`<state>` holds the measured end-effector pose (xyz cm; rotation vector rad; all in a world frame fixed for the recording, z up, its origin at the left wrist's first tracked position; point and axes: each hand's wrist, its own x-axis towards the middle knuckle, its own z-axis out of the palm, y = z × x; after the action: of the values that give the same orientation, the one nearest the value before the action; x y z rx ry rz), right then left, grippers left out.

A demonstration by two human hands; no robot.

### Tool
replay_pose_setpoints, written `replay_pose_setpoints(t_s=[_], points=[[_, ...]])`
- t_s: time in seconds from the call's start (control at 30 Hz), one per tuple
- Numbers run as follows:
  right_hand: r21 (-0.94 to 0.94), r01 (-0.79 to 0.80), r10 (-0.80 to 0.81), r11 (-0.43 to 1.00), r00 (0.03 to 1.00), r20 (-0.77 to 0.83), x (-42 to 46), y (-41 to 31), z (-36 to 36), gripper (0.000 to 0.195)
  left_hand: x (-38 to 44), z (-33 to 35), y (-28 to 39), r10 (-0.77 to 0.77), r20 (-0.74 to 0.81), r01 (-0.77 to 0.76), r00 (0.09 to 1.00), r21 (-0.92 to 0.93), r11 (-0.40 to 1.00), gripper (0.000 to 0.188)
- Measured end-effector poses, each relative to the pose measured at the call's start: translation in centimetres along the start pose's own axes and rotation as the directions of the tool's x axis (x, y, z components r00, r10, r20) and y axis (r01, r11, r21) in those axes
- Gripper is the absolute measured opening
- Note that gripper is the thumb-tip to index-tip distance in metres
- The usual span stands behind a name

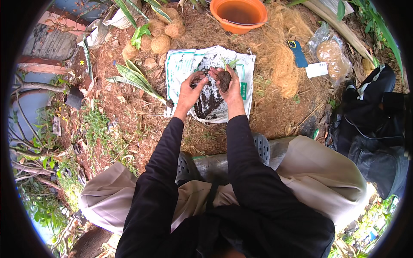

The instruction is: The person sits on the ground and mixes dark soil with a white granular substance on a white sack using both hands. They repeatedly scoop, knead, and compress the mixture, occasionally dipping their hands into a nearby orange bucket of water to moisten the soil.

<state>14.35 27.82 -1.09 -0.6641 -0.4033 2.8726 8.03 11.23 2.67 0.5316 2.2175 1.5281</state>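
Note:
In my right hand (233,87) rests a small plant, its roots wrapped in a dark ball of soil (224,80). Striped narrow leaves (228,62) stick up from the ball, past my fingertips. My left hand (191,92) is to the left of it, fingers apart and curved, with soil on them; nothing firm shows in its grasp, though the palm side is partly hidden. Beneath both hands lies a flattened white plastic sack (248,109) with green print. Loose dark potting soil (206,103) is spread over its middle.
Several fibre balls (160,44) and a variegated snake plant cutting (137,77) lie to the left. An orange bucket of brownish water (237,29) stands at the back. Loose coir fibre (285,71), a blue phone case (298,54), a white phone (316,70) and a plastic bag (332,54) lie right.

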Motion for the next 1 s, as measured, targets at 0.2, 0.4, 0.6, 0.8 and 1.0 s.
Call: replay_pose_setpoints(t_s=[0.2,0.4,0.6,0.8,1.0], points=[[0.122,0.072,-0.072,0.990,0.997,-0.004,0.4,1.0,-0.1,0.026,-0.3,0.9,1.3,0.041,0.040,-0.042,0.998,0.031,0.999,0.059],[0.166,-0.074,0.072,0.983,0.997,0.015,0.2,1.4,-0.1,0.035,-0.7,1.2,1.8,0.165,0.113,-0.193,0.980,0.317,0.929,0.075],[0.115,-0.135,0.142,0.984,0.988,-0.060,0.9,0.9,-0.5,0.036,-0.2,0.8,1.7,0.128,0.229,-0.188,0.965,0.260,0.947,0.084],[0.270,-0.264,0.264,0.926,0.964,0.039,0.7,1.5,0.8,0.032,0.0,-0.1,1.4,0.163,0.190,-0.219,0.968,0.325,0.920,0.078],[0.229,-0.206,0.200,0.951,0.978,0.050,0.9,2.0,0.9,0.033,0.3,0.3,1.3,0.172,0.173,-0.226,0.970,0.374,0.899,0.079]])
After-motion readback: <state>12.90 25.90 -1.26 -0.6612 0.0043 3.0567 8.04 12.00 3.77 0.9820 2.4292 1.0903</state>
